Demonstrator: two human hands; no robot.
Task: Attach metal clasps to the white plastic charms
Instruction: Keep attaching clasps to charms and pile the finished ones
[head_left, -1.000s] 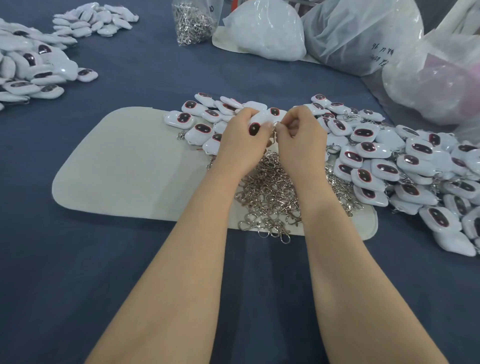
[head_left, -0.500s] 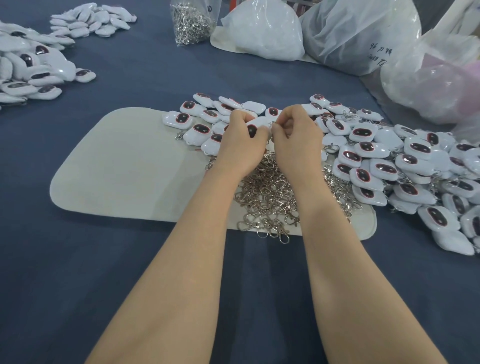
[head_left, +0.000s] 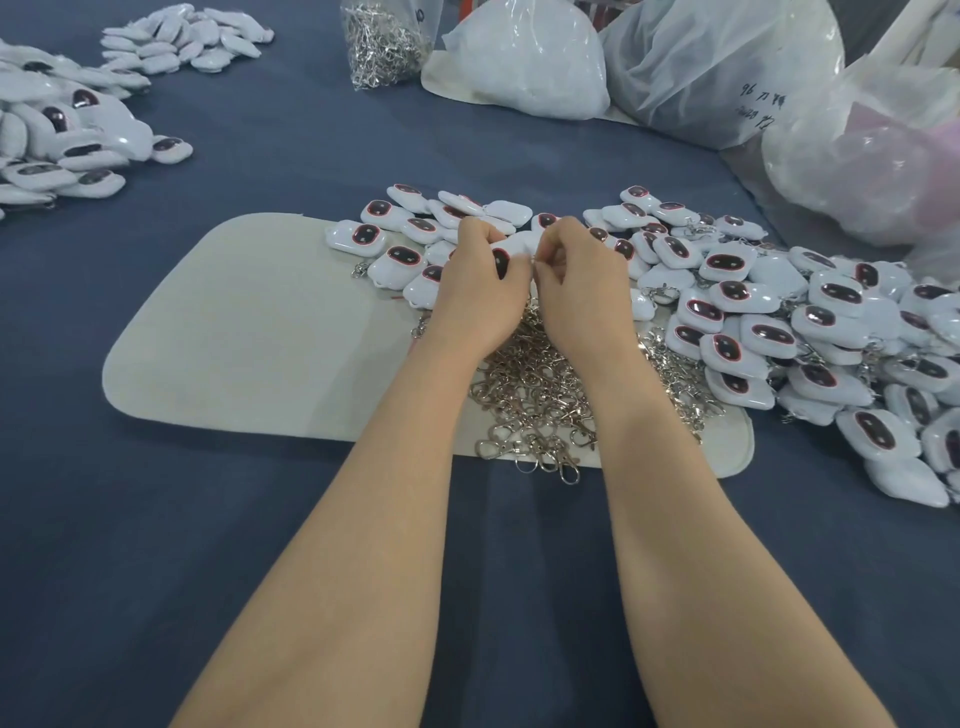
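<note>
Bare arms, nothing worn
The left grip (head_left: 475, 291) and right grip (head_left: 582, 293) are bare, forearms unsleeved to the lower edge.

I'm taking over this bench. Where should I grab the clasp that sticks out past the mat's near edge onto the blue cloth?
Pinch the clasp by its rounded near end, coming from your side over the cloth. That end lies flat and free; its far end likely tangles in the pile.

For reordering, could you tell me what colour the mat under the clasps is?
The mat is off-white; head view shows it.
</note>
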